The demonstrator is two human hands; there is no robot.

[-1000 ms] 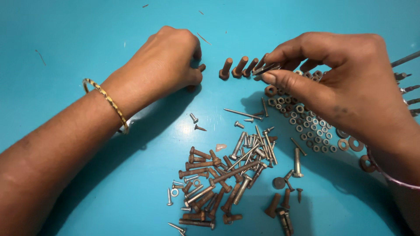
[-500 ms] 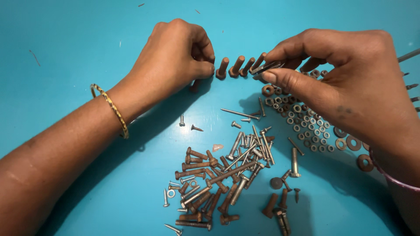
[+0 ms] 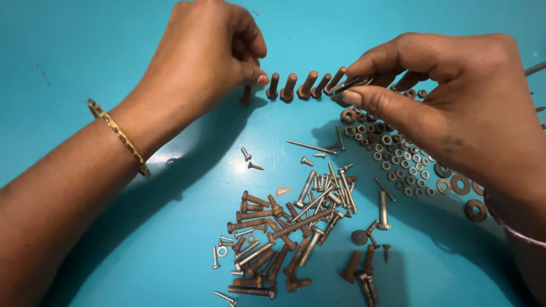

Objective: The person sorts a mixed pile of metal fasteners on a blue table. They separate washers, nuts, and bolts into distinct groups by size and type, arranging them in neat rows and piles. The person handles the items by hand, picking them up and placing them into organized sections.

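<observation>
- Left hand (image 3: pixel 207 54), upper centre of frame: curled into a loose fist, thumb and fingertips pinched down on a rusty bolt (image 3: pixel 247 94) standing on its head on the blue table (image 3: pixel 85 34). Gold bangle (image 3: pixel 119 136) on the wrist.
- That bolt stands at the left end of a row of upright bolts (image 3: pixel 298 86), just beside the next one, not touching it.
- Right hand (image 3: pixel 449 108), upper right: thumb and forefinger closed on a thin grey metal piece (image 3: pixel 348 85), at the right end of the row. What kind of piece it is, cannot tell.
- Under the right hand: a spread of small nuts and washers (image 3: pixel 398 156), larger washers (image 3: pixel 460 185) toward the right edge.
- Lower centre: a loose heap of mixed screws and bolts (image 3: pixel 284 227), rusty and silver, lying flat.
- Two small screws (image 3: pixel 249 159) lie apart, between heap and row.
- Pink band (image 3: pixel 512 227) at the right wrist, lower right edge.
</observation>
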